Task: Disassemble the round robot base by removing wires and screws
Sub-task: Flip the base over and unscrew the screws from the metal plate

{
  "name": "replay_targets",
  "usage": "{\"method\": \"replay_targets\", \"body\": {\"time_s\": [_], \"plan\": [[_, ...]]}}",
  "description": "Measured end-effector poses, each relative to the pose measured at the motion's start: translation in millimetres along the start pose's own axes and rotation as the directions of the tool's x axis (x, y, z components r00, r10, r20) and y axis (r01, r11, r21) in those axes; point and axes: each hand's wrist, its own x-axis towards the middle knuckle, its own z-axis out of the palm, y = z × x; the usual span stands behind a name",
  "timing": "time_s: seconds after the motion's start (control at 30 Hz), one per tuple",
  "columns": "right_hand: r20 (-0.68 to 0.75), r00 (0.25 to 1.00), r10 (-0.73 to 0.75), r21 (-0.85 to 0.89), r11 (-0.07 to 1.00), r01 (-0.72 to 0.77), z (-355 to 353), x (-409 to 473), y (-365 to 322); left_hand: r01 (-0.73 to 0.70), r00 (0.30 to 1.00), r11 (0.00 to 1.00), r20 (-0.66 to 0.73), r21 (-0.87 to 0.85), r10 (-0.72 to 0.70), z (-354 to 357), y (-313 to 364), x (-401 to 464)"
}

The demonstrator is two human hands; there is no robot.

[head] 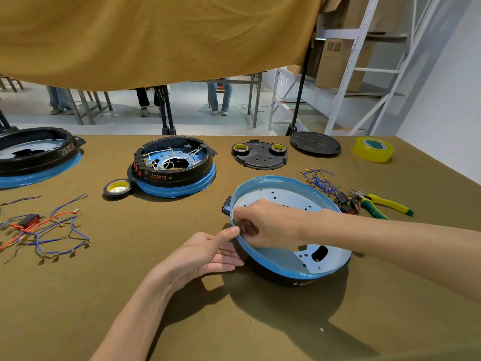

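Note:
The round robot base [286, 180] stands tilted on the olive table cloth, with a black wall, a blue rim and a pale perforated plate inside. No wires show inside it. My left hand [205, 254] holds its near left side, thumb on the blue rim and fingers against the black wall. My right hand [268, 225] reaches over the base, its curled fingers pinching the same stretch of rim right beside my left thumb. What lies between those fingertips is hidden.
A second base [177, 175] full of white wires sits at centre back, a third base [39, 162] at far left. Loose wires [44, 230] lie left; blue wires [318, 179], switches [347, 201] and pliers [382, 201] right. Tape rolls [118, 188] and black covers [260, 158] are behind.

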Motion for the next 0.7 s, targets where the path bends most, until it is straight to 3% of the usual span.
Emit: {"method": "replay_targets", "body": {"time_s": [0.13, 0.3, 0.7], "plan": [[0.007, 1.000, 0.015, -0.085, 0.996, -0.014, -1, 0, -2, -0.013, 1.000, 1.000, -0.003, -0.008, 0.013, 1, 0, -2], [0.161, 0.987, 0.003, -0.153, 0.988, 0.022, -5, 3, -4, -0.029, 1.000, 1.000, -0.008, 0.003, 0.029, 3, 1, -5], [0.277, 0.961, 0.003, -0.136, 0.990, 0.036, -16, 10, 2, -0.044, 0.998, 0.999, -0.037, 0.017, 0.045, 4, -2, -4]]}}
